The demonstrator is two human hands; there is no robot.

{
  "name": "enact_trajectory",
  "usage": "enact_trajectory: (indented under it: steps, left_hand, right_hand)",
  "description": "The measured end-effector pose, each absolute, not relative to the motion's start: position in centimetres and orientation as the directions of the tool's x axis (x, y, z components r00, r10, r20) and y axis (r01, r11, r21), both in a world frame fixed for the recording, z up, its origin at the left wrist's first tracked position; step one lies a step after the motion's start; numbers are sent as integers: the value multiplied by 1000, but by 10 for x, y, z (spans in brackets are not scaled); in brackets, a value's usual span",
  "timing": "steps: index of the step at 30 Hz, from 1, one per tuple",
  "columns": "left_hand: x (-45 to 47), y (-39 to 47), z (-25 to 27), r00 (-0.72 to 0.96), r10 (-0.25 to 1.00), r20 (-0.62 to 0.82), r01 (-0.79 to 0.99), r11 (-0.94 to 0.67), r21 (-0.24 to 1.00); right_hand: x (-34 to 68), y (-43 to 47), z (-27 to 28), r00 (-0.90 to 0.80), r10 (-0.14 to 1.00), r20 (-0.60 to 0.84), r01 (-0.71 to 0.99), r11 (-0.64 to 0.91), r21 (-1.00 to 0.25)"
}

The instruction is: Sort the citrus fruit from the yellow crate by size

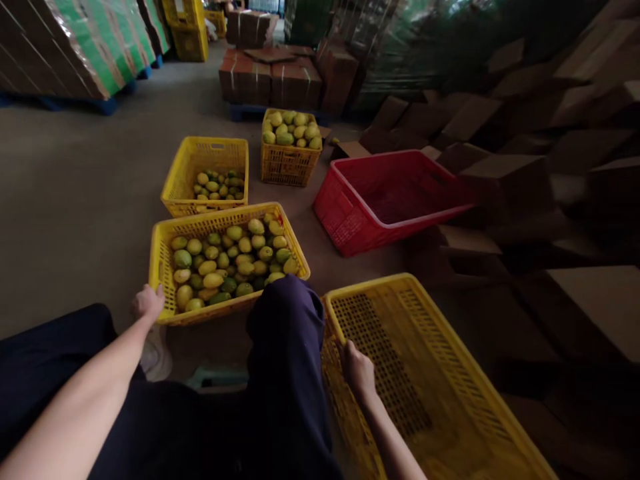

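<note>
My left hand point(149, 303) is closed on the near left corner of a yellow plastic crate point(156, 267). Yellow-green fruit point(213, 280), which look like lemons, cover the bottom of that crate. On the other side of my bent knee, my right hand point(358, 368) grips the left rim of a second yellow crate point(370, 285), which has no fruit in it. The fingertips of both hands are partly hidden by the crate rims.
Behind are a yellow crate point(173, 177) with a few fruit, a heaped yellow crate point(287, 165) and an empty red crate point(345, 207). Flattened and open cardboard boxes point(500, 193) crowd the right side. Wrapped pallet stacks point(95, 47) and stacked cartons point(270, 79) stand farther back.
</note>
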State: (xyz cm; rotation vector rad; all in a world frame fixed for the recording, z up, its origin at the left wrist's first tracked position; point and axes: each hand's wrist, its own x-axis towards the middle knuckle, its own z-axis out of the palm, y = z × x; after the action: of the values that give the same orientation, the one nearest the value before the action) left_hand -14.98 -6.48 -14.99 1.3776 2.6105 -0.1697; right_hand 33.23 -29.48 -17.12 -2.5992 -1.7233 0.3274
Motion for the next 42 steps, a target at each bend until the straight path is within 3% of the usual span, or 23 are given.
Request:
enact_trajectory:
  steps: [6, 13, 23, 26, 29, 34, 42]
  left_hand:
    - [-157, -39, -140, -538, 803, -256, 842, 528, -112]
    - [-188, 27, -141, -611, 727, -314, 791, 542, -283]
    - [-249, 102, -143, -545, 783, -301, 817, 414, -401]
    - [-261, 116, -142, -526, 797, -296, 827, 399, -397]
    - [-265, 123, -141, -512, 802, -306, 835, 382, -397]
    - [-263, 127, -143, -524, 788, -324, 831, 390, -396]
    - [-269, 127, -156, -527, 794, -303, 845, 453, -284]
  right_hand:
    - [347, -251, -168, 281, 941, -186, 949, -302, -94]
    - [351, -238, -181, 136, 985, -108, 963, -156, -218]
    - [336, -227, -197, -47, 997, -57, 959, 29, -280]
    - [310, -174, -184, -24, 988, -155, 968, -16, -252]
    - [288, -101, -167, 142, 943, -300, 967, -197, -160]
    - [267, 28, -154, 254, 933, -256, 945, -296, -142]
    - [244, 203, -146, 283, 947, -153, 906, -317, -282]
